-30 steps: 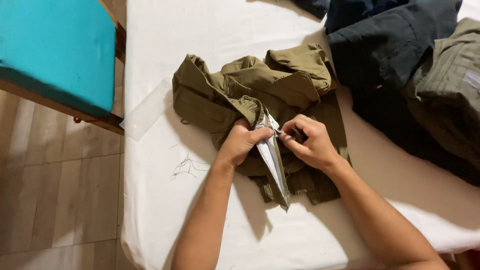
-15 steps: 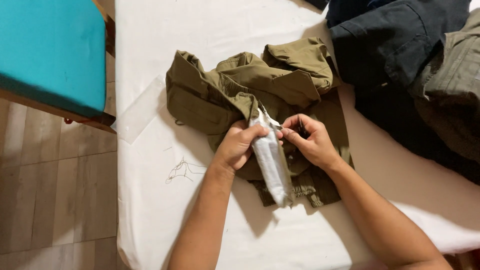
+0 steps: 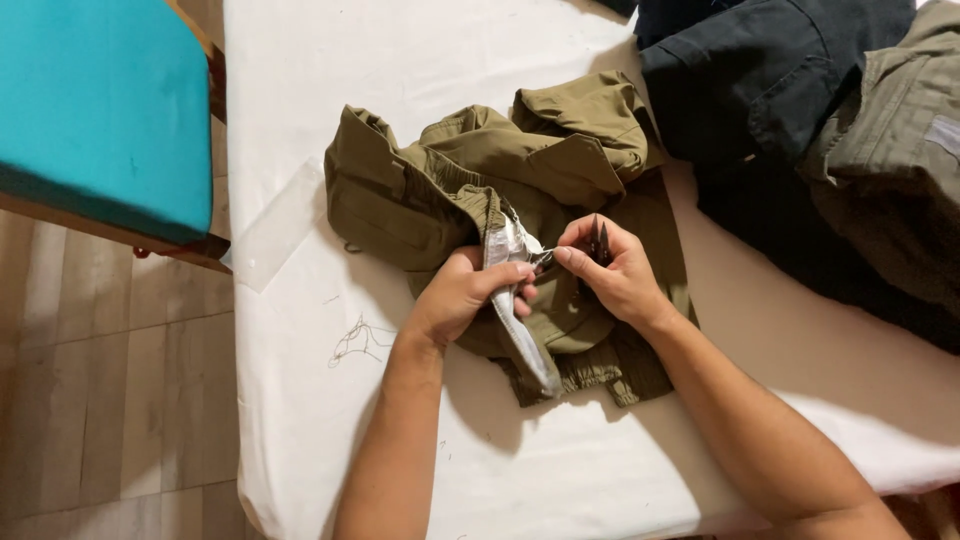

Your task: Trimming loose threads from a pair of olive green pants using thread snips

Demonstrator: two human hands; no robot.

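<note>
**Two hands on an olive garment at a white table**

White cloth covers the table (image 3: 300,420), with wood-plank floor (image 3: 100,400) to the left and a teal seat (image 3: 90,110) cut off at the top left corner. Two more garments lie at the upper right, one dark (image 3: 760,70) and one grey-green (image 3: 890,160), both running out of view. One crumpled olive garment (image 3: 440,180) sits mid-table; its full shape is hard to make out. One pale strip (image 3: 520,320) runs along its turned-out edge. The left hand (image 3: 465,295) is closed around that strip and the fabric beneath. The right hand (image 3: 615,275) pinches the strip's upper part with curled fingers and holds one small dark pointed tool (image 3: 598,238), mostly hidden. A tangle of loose thread (image 3: 355,340) lies on the cloth to the left.
</note>
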